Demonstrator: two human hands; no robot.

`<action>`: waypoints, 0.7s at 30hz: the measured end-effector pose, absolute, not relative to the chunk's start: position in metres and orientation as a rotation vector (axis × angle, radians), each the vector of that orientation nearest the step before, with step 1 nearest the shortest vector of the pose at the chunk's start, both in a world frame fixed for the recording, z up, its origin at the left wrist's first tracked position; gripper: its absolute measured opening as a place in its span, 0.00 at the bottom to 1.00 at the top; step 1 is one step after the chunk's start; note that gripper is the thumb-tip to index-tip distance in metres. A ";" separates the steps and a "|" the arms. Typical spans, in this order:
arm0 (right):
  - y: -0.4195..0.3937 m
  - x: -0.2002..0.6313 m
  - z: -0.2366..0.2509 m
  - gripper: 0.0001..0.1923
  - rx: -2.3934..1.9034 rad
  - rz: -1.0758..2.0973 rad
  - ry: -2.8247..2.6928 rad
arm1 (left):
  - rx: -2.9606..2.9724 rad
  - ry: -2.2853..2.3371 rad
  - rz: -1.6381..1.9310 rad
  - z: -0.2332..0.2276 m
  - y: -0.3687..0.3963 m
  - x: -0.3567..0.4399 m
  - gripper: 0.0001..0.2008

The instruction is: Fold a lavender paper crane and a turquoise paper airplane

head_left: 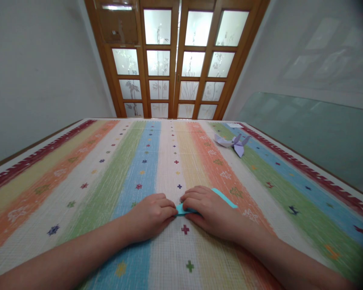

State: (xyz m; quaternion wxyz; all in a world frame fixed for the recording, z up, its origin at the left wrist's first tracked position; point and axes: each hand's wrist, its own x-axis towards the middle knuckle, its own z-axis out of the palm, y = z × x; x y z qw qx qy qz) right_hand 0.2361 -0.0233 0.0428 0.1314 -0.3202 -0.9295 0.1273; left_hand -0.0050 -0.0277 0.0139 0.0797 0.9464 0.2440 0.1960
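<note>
A turquoise piece of folded paper point(226, 197) lies low on the striped tablecloth, partly covered by my hands. My left hand point(153, 215) is closed, its fingertips pinching the paper's narrow left end. From the other side my right hand point(210, 209) curls over the middle of the same paper, thumb below and fingers on top. One strip of the paper sticks out beyond the back of the right hand. The rest of its shape is hidden under the fingers.
Farther back on the right lies a lilac folded-paper figure point(234, 143) with pointed flaps. A small white paper point(234, 125) rests near the far right corner. The striped tablecloth point(121, 169) covers the table. A greenish panel point(305, 133) stands along the right side.
</note>
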 end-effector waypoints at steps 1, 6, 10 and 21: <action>-0.022 0.237 0.043 0.04 -0.915 0.396 -2.705 | 2.830 0.727 0.582 0.014 -0.028 -0.005 0.12; -0.021 0.241 0.048 0.05 -0.889 0.495 -2.730 | 2.827 0.715 0.551 0.015 -0.026 -0.005 0.10; -0.022 0.242 0.050 0.06 -0.894 0.492 -2.744 | 2.814 0.667 0.547 0.014 -0.023 -0.007 0.09; -0.021 0.243 0.051 0.10 -0.843 0.477 -2.780 | 2.809 0.644 0.491 0.021 -0.021 -0.009 0.11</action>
